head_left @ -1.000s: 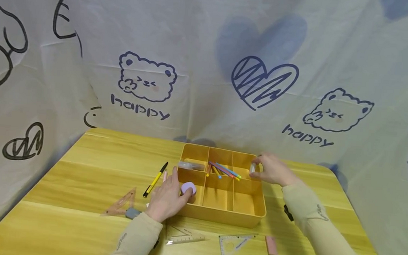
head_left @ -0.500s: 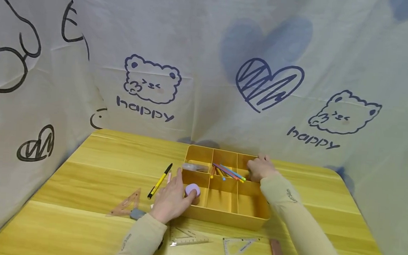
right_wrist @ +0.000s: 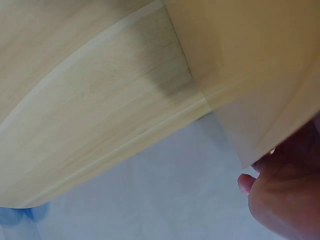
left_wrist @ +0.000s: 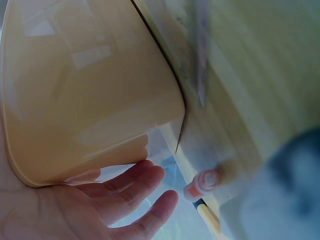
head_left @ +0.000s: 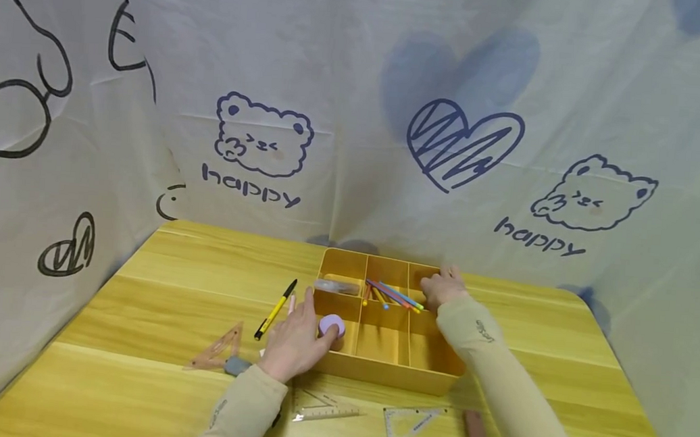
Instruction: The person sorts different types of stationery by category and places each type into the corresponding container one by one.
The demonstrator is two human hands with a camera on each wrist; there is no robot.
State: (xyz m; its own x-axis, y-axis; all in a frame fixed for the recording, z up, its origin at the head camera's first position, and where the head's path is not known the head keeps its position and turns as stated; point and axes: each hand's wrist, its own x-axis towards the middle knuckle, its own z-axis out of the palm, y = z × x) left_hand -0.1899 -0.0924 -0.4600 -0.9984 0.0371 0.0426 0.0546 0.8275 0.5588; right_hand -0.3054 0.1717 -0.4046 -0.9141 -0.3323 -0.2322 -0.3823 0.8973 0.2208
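A yellow compartment box stands on the table. At its front left corner my left hand holds it, thumb over the rim and fingers along the outer side, as the left wrist view shows. A purple round thing sits in the compartment under that thumb. My right hand reaches down into the back right compartment; its fingertips, and anything between them, are hidden. Several colored pencils lie across the back middle compartment and its divider. A clear tube-like thing lies at the back left compartment.
Left of the box are a yellow pen, an orange triangle ruler and a grey object. In front lie a clear ruler, a clear set square and a pink eraser. A printed cloth hangs behind.
My right hand has gone from the box's right rim, where it held a small whitish thing, down into the back right compartment. My left hand stays at the corner.
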